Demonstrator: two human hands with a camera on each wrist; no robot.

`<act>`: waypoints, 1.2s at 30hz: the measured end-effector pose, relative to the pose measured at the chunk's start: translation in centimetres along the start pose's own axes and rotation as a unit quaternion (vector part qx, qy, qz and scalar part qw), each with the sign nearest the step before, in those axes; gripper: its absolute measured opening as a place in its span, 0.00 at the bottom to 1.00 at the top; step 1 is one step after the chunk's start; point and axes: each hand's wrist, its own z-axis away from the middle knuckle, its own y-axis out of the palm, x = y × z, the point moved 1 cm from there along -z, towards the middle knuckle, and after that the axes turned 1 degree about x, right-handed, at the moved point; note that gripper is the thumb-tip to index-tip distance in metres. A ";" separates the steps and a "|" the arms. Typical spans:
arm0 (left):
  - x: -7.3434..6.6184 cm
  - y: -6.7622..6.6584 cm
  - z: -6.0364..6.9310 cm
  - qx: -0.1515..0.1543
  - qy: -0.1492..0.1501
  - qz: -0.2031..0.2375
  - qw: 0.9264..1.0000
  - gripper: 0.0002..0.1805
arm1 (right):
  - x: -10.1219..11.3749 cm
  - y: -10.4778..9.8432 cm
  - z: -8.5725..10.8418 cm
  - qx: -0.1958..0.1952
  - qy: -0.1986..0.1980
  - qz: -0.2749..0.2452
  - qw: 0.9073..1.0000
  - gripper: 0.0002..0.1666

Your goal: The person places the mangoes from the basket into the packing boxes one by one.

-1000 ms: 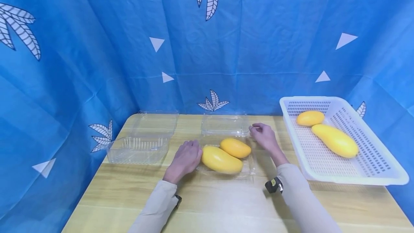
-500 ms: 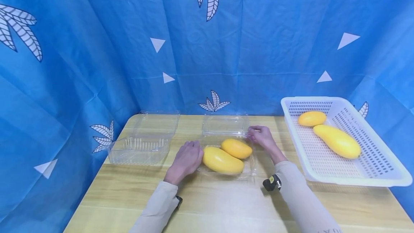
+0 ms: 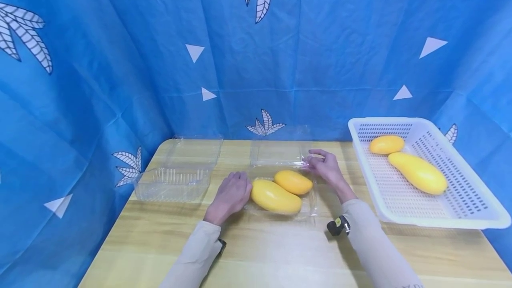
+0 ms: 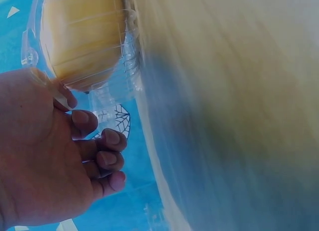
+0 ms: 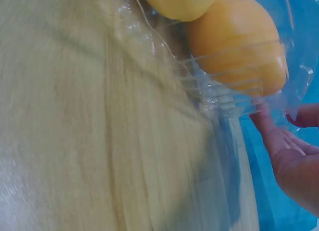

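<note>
A clear plastic clamshell box point(image 3: 314, 206) stands mid-table, its lid point(image 3: 276, 152) raised at the back. Two yellow mangoes lie in it, a large mango point(image 3: 276, 197) in front of a smaller mango point(image 3: 293, 182). At the box's left side my left hand point(image 3: 233, 191) holds the rim; the left wrist view shows the thumb by the rim and the other fingers curled point(image 4: 102, 146). My right hand point(image 3: 326, 168) touches the lid near the right back corner with fairly straight fingers. In the right wrist view one finger point(image 5: 266, 123) reaches the ribbed plastic beneath the smaller mango.
Another clear clamshell box point(image 3: 172, 186) stands open at the left, with nothing visible in it. A white plastic basket point(image 3: 370, 186) at the right holds a small mango point(image 3: 386, 144) and a large mango point(image 3: 418, 173). A blue curtain point(image 3: 340, 57) hangs behind the wooden table point(image 3: 272, 257).
The right fingers have shifted slightly at the lid's right corner, and the lid's far edge has risen against the curtain. The left hand and the mangoes stay in place.
</note>
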 end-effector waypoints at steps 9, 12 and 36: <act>0.0 -0.2 -0.9 0.000 0.003 -0.012 1.000 0.14 | 1.0 -0.4 0.0 0.013 -0.017 -0.044 0.999 0.31; 0.1 -0.1 -1.0 -0.003 -0.001 -0.013 1.000 0.14 | 1.2 -0.2 0.0 0.013 -0.028 -0.052 0.998 0.30; 0.3 0.2 -2.1 -0.005 -0.023 -0.006 1.000 0.15 | 1.7 -0.2 0.7 -0.003 -0.128 0.058 0.990 0.22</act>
